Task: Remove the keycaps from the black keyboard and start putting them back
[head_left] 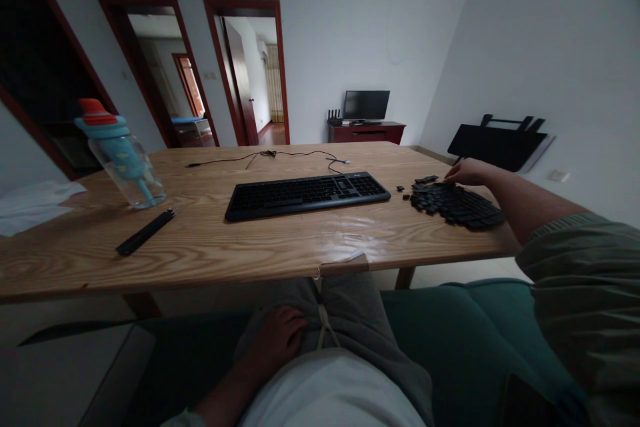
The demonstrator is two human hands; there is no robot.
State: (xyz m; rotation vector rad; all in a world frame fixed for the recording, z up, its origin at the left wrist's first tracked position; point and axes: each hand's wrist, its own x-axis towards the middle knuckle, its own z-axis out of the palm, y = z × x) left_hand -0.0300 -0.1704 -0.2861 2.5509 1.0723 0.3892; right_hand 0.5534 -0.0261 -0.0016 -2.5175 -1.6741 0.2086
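White walls and two open, red-framed doorways sit behind a long wooden table with a pale, streaky grain. At its middle lies one flat black keyboard, our landmark, its thin cable trailing off behind. Right of the keyboard, a heap of small black square keycaps spreads out, with a few strays between heap and keyboard. The right hand rests on the heap's far edge, fingers bent down onto the caps; whether it pinches one, I cannot tell. Left of the keyboard lies one slim black bar, and beyond it one clear plastic bottle, tilted by the lens, with teal lid and orange cap; contents unclear. Below the keyboard, off the table, the left hand lies loosely curled on grey trousers, holding nothing.
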